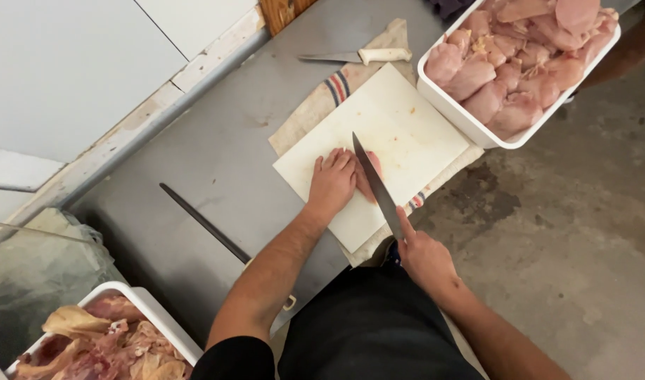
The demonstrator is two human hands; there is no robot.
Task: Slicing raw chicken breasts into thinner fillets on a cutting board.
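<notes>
head view, left hand (331, 181): i'm seeing it pressing flat, fingers open, on the chicken piece (371, 171) at the cutting board (400, 123)'s 7 o'clock.
head view, right hand (422, 257): it's gripping the knife (376, 186), blade pointing to 11 o'clock beside the fingers.
doing it well: i'm judging fingertips should be staying clear of the edge.
around: tray of cut meat (477, 127) lying at 1 o'clock.
</notes>
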